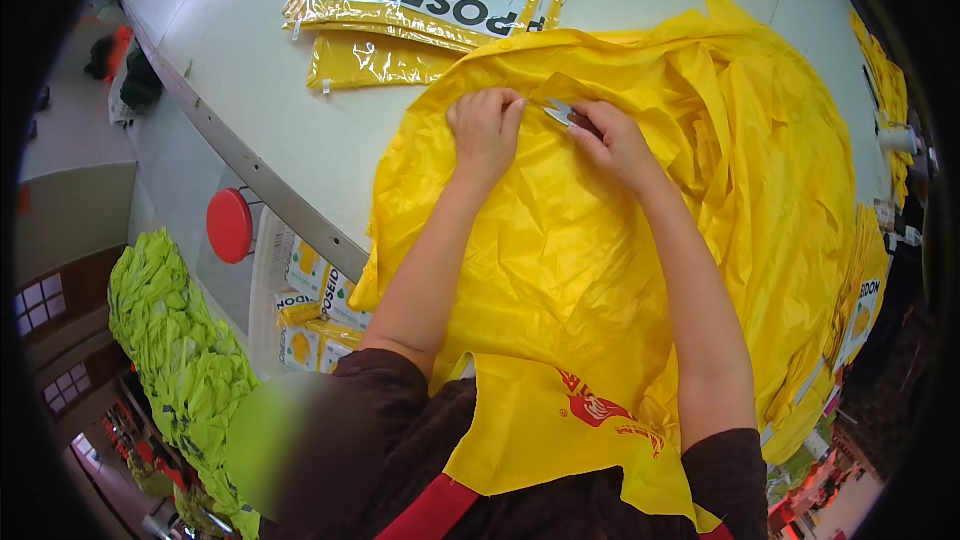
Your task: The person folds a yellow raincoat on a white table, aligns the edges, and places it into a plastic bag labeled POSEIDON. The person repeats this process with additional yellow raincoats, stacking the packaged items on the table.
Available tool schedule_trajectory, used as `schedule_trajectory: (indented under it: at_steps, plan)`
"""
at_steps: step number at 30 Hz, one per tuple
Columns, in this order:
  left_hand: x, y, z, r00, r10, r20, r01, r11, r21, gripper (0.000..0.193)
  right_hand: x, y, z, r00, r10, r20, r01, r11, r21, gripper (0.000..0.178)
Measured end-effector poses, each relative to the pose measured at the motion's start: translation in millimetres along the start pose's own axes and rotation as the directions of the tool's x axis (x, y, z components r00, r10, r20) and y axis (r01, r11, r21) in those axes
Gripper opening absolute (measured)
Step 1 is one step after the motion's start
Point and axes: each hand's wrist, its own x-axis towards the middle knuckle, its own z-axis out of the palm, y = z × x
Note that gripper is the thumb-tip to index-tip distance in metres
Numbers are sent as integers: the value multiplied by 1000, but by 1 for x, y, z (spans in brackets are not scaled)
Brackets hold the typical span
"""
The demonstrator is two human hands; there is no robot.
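A large, shiny yellow raincoat (560, 260) lies spread and crumpled over the table in front of me. Near its far edge my left hand (484, 135) is closed, thumb and forefinger pinching a bit of the yellow fabric. Whether a loose thread is also in that pinch is too small to tell. Just to the right, my right hand (618, 148) grips small metal thread snips (558, 113), whose blades point left toward the pinched spot. Folds of the raincoat bunch up to the right of both hands.
Yellow garments in clear printed bags (430, 10) are stacked at the far side of the pale table (260, 70). Left of its metal edge are a red stool (230, 226), a bin of packages (268, 290) and a lime-green garment heap (170, 320). More folded yellow pieces (858, 285) lie right.
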Motion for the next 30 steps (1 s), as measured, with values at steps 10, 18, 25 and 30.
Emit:
schedule_trajectory:
  at_steps: [10, 18, 25, 30]
  plan:
    - [1, 0, -2, 998, 52, -38, -54, 997, -50, 9, 8, -5, 7, 964, -265, 32, 252, 866, -433, 24]
    - [0, 1, -2, 997, 55, -45, -57, 997, -52, 9, 11, -5, 12, 962, -271, 15, 244, 837, -491, 27]
    - [0, 2, -3, 998, 62, -30, -64, 997, -35, 10, 12, -1, 13, 946, -317, 69, 306, 799, -518, 31]
    - [0, 1, -2, 996, 81, -34, -82, 996, -19, 10, 13, 1, 13, 947, -315, 66, 303, 804, -512, 29]
